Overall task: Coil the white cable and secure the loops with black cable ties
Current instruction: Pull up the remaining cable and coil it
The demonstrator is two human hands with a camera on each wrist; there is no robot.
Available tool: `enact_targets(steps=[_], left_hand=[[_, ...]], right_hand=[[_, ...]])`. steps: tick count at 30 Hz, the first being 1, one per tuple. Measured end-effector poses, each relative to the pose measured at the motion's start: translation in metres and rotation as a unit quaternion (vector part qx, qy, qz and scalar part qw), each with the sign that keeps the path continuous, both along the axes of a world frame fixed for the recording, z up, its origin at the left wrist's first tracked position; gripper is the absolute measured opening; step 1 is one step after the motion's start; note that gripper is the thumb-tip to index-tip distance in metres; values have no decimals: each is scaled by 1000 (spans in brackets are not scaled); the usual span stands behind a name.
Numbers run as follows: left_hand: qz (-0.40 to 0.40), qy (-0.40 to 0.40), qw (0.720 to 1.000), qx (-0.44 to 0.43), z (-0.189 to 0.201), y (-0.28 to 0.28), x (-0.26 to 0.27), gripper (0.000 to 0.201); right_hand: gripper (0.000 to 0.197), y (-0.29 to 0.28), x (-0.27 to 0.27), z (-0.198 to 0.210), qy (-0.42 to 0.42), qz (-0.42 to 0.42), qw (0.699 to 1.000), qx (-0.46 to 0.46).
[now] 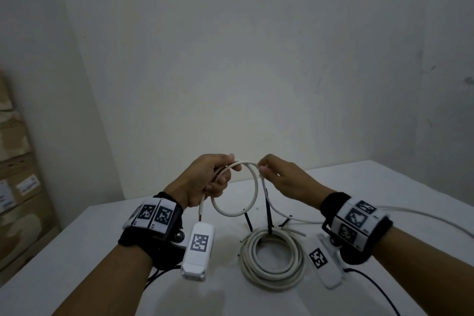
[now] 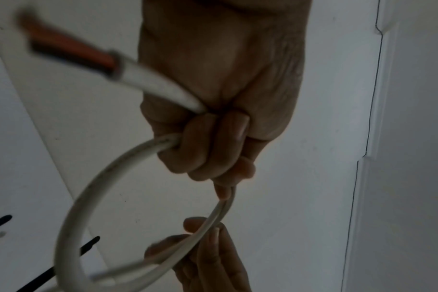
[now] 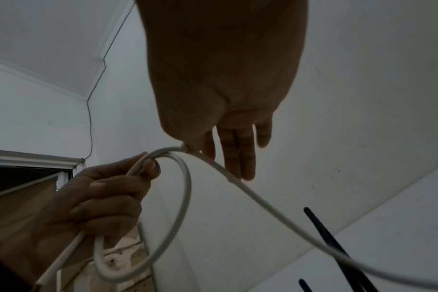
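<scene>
Table (image 1: 102, 251) white, walls plain; left hand (image 1: 205, 179) clutches white cable (image 1: 252, 202), right hand (image 1: 287, 182) pinches it.

Cardboard boxes (image 1: 18, 174) stacked far left (labels unreadable); white table (image 1: 102, 251).

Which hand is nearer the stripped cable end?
Left. The left hand grips the cable, with the stripped end poking out just below its fist. The right hand pinches the cable across the loop, farther away.

two hands (image 1: 205, 179), two white cables (image 1: 252, 190), cable ties (image 1: 268, 210)
</scene>
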State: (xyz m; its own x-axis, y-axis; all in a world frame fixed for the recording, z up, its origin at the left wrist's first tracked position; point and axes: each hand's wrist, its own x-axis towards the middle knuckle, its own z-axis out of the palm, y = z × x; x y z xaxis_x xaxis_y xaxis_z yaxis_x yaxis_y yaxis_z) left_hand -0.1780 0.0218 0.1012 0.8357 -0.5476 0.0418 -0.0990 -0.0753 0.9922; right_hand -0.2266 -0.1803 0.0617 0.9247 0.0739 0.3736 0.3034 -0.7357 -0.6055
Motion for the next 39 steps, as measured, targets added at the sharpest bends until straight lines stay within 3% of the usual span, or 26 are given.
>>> enact_targets(steps=[6,11,17,21,26,31,36,39], left_hand=[[29,-48,998,26,-2,7,-3,36],[28,-25,999,13,-5,1,-6,44],[91,-86,992,28,-3,-10,-15,56],[120,-71,990,-17,-1,-14,-15,50],[50,-29,997,-43,-9,-3,-17,45],[-10,48,994,-98,-14,3,-20,49],[20,-21,998,-49,-15,3,-23,51],[33,-74,996,-33,-19,-2,-25,42]], right_hand=[[31,19,2,10,-41,-12,987,152],[32,31,-5,11,-18,-3,978,208],[31,36,-14,11,-8,18,955,295],[29,43,-15,8,-36,1,965,260],[29,27,-11,12,-53,-3,955,291],[26,25,-8,8,-45,6,975,219],[27,22,-9,4,22,61,956,285],[26,21,-10,7,23,66,944,322]])
